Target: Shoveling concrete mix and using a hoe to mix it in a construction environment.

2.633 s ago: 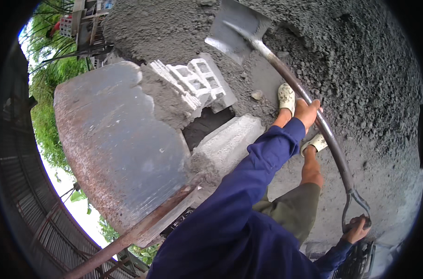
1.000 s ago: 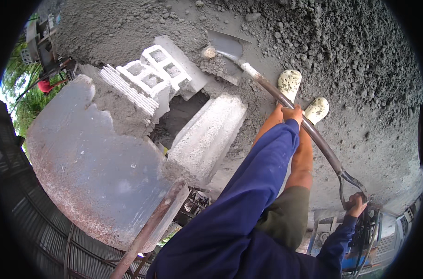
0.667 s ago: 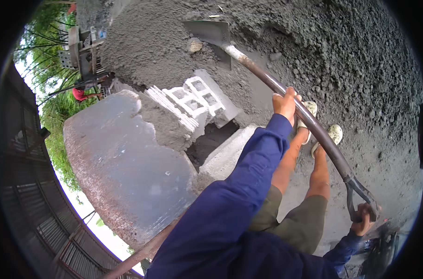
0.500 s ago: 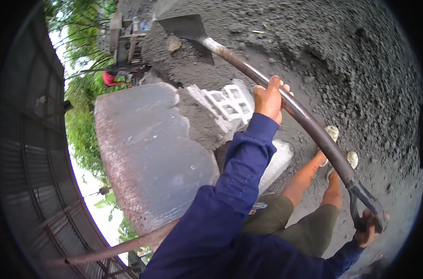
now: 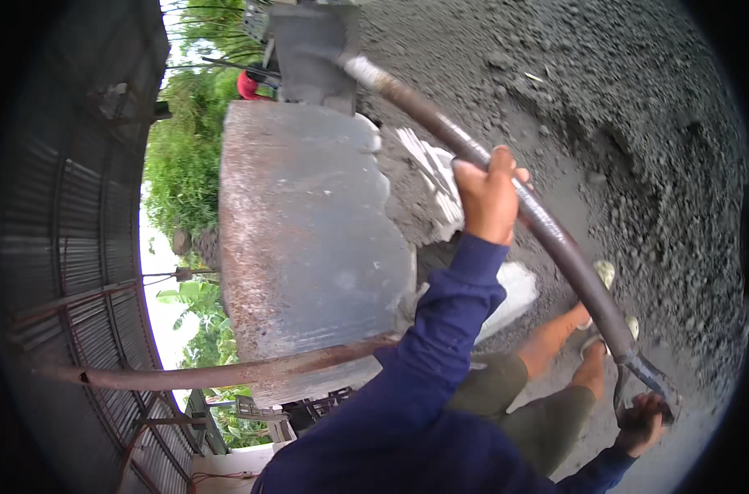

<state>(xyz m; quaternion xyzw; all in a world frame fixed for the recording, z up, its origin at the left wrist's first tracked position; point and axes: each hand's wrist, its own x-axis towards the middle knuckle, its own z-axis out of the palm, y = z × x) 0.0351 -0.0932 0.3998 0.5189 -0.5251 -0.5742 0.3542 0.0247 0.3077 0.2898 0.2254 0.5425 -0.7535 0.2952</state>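
My left hand (image 5: 491,193) is closed round the middle of the shaft of a shovel (image 5: 568,251). Down at the lower right, my right hand (image 5: 642,424) grips the shovel's handle end. The shaft slants up and left to a broad grey blade (image 5: 312,62), smeared by motion. That blade is raised at the top, overlapping the upper end of a big grey metal plate or container side (image 5: 325,239) with rust along its left part. Whether any material lies on the blade, I cannot tell.
Grey gravelly material (image 5: 638,107) spreads over the right side. White slatted pieces (image 5: 432,173) and a pale block (image 5: 510,296) lie beside the metal. A rusty pipe (image 5: 226,375) crosses low on the left, near a corrugated wall (image 5: 86,239). Someone in red (image 5: 248,85) is farther off.
The shovel blade has risen from the grey ground to the metal's upper end. Both hands keep their hold. The view has turned, shifting the metal and pipe.
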